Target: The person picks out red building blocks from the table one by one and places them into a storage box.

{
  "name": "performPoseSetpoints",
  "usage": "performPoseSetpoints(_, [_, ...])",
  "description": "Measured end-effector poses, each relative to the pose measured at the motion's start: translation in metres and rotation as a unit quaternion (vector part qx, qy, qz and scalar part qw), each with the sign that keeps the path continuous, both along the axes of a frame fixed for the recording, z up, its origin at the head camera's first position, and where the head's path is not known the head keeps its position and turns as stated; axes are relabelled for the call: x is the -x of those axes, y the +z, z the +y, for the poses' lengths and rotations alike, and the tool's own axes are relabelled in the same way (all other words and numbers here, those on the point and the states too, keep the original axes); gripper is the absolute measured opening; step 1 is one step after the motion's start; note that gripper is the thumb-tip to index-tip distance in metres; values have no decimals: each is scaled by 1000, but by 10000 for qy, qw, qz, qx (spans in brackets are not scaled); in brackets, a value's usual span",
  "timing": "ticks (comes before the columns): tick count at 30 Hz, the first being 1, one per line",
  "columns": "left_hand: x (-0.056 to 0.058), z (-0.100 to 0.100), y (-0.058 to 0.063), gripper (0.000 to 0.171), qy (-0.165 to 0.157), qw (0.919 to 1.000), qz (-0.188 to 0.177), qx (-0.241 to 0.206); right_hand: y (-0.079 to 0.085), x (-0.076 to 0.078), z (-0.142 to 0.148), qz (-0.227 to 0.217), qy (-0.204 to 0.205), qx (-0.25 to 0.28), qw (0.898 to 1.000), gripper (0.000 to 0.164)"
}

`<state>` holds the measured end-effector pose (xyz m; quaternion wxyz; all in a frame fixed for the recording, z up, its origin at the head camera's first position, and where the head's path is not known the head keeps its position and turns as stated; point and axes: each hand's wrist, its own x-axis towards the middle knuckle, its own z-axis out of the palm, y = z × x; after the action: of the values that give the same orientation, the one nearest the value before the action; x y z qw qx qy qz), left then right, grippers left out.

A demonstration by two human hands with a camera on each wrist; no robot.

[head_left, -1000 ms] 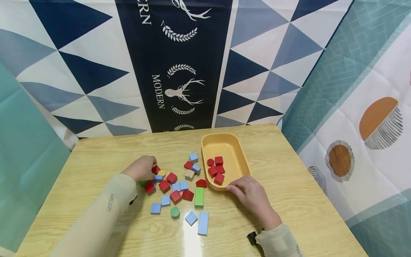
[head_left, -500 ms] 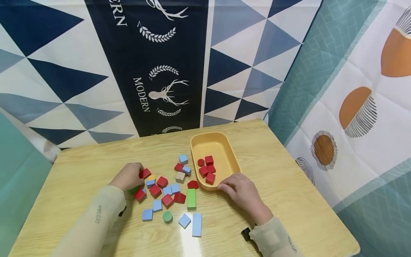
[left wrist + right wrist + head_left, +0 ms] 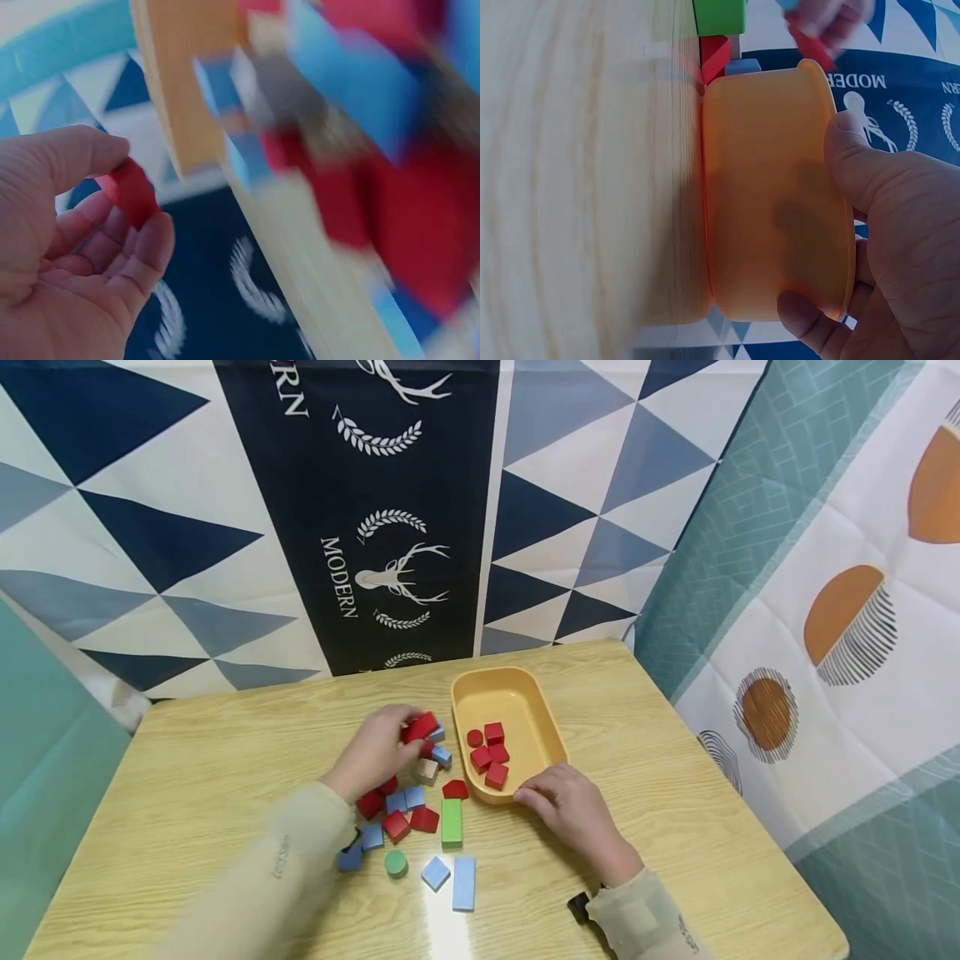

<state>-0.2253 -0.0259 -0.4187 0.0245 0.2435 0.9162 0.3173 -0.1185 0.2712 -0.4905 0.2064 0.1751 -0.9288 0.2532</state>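
Note:
My left hand (image 3: 375, 750) pinches a red block (image 3: 421, 725) between thumb and fingers, raised over the scattered blocks left of the yellow-orange tray (image 3: 536, 714). In the left wrist view, that red block (image 3: 131, 191) sits between the thumb and a fingertip, while the loose blocks there are blurred. My right hand (image 3: 581, 814) holds the tray's near right corner. Seen from the right wrist, the right thumb lies at the tray's rim and a fingertip touches its outer wall (image 3: 772, 172). Several red blocks (image 3: 495, 775) and a red round piece (image 3: 475, 738) lie inside the tray.
Loose on the table (image 3: 600, 718) are blue, red and wooden blocks, a green oblong block (image 3: 452, 823), a green cylinder (image 3: 396, 863) and a long blue block (image 3: 463, 883). A red block (image 3: 454, 789) lies close to the tray's near left corner. Patterned cloth hangs behind.
The left hand took a red block from the pile's left side and carried it rightward toward the tray. My right hand has stayed at the tray's corner. The head view shifted slightly.

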Motion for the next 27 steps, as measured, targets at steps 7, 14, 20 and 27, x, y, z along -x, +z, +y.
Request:
performPoseSetpoints(7, [-6,67,-4,39,-549,9981,105,251,0,1,0,42,37,-14,10000,13])
performPoseSetpoints(14, [13,98,-25,33,-155,9951,446,866,1,1,-2,13,59,5,10000,13])
performPoseSetpoints(20, [25,113,-33,28,153,9852,799,1510,1,0,-1,162,113,64,9998,11])
performPoseSetpoints(27, [27,120,-39,16,315,9783,976,1802,1,0,0,189,94,41,9998,12])
